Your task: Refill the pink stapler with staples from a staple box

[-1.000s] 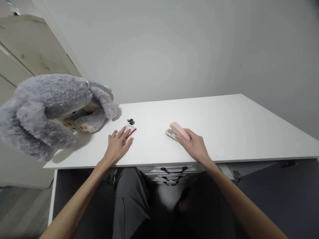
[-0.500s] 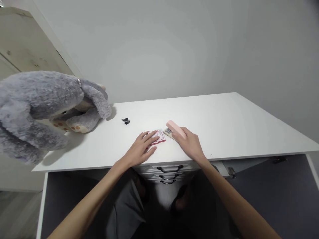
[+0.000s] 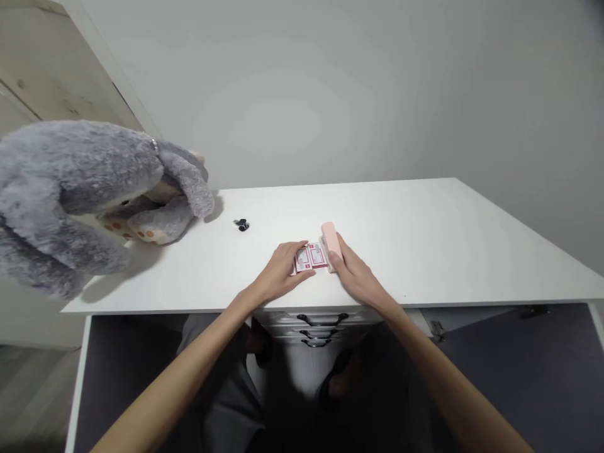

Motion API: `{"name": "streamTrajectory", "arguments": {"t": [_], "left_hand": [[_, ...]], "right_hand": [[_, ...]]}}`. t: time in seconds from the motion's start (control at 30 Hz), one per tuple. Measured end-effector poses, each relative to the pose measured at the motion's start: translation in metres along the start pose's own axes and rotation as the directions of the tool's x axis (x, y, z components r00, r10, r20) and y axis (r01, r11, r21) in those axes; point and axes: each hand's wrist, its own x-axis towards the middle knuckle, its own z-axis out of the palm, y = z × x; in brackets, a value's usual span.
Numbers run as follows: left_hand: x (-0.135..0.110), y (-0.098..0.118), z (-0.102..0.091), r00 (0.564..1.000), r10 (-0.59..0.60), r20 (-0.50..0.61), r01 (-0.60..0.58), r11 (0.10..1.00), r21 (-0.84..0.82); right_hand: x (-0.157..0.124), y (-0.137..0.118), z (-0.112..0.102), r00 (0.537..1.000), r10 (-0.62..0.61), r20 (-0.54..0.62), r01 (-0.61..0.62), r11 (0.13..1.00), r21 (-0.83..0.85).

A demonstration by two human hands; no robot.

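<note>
Two flat red-and-white boxes [image 3: 318, 255] lie side by side on the white tabletop [image 3: 401, 226]. My left hand [image 3: 276, 275] curls around the left one, fingertips at its far edge and thumb along its near edge. A pink oblong block with rounded ends [image 3: 331, 238] is gripped in my right hand [image 3: 357, 275], thumb on the near side and fingers behind. Just under and left of the block, partly covered by it, shows a cream remote control [image 3: 323, 243] against the right-hand box. Whether my right hand also grips the remote cannot be made out.
A large grey plush toy [image 3: 94, 170] sits at the left end of the table. Behind my left hand lies a small black object [image 3: 242, 224]. Drawers with black handles [image 3: 322, 319] are below the front edge, and a grey wall rises behind.
My left hand has gone from lying flat over the boxes to curling around them. My right hand has turned the pink block and remote more upright in view, bringing them against the boxes.
</note>
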Motion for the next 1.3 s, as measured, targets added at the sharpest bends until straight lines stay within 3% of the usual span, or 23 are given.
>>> {"name": "streamTrajectory", "arguments": {"t": [0.13, 0.33, 0.5, 0.67, 0.97, 1.13, 1.3], "left_hand": [[0.007, -0.005, 0.001, 1.0, 0.006, 0.005, -0.006, 0.998, -0.059], [0.001, -0.014, -0.008, 1.0, -0.003, 0.011, 0.005, 0.994, -0.105], [-0.01, -0.022, -0.019, 0.995, -0.101, -0.012, 0.099, 0.99, -0.104], [-0.005, -0.017, -0.018, 0.983, -0.162, -0.09, 0.15, 0.98, -0.127], [0.028, -0.001, -0.013, 0.997, -0.065, -0.033, 0.062, 0.996, -0.065], [0.034, -0.004, -0.016, 0.991, 0.002, -0.136, -0.008, 0.999, -0.047], [0.049, 0.013, -0.006, 0.986, 0.033, -0.162, -0.045, 0.996, -0.074]], "right_hand": [[-0.002, 0.001, -0.002, 0.999, 0.045, -0.007, -0.045, 0.995, 0.089], [-0.004, 0.0, -0.003, 0.988, 0.091, -0.125, -0.069, 0.982, 0.175], [-0.004, 0.001, -0.003, 0.98, 0.094, -0.174, -0.055, 0.975, 0.217], [-0.002, 0.003, -0.002, 0.977, 0.086, -0.197, -0.041, 0.975, 0.22], [-0.001, -0.003, -0.003, 0.979, 0.092, -0.18, -0.065, 0.987, 0.147], [0.0, -0.003, -0.003, 0.979, 0.088, -0.185, -0.062, 0.988, 0.141], [0.001, -0.002, -0.003, 0.981, 0.086, -0.175, -0.061, 0.988, 0.142]]}}
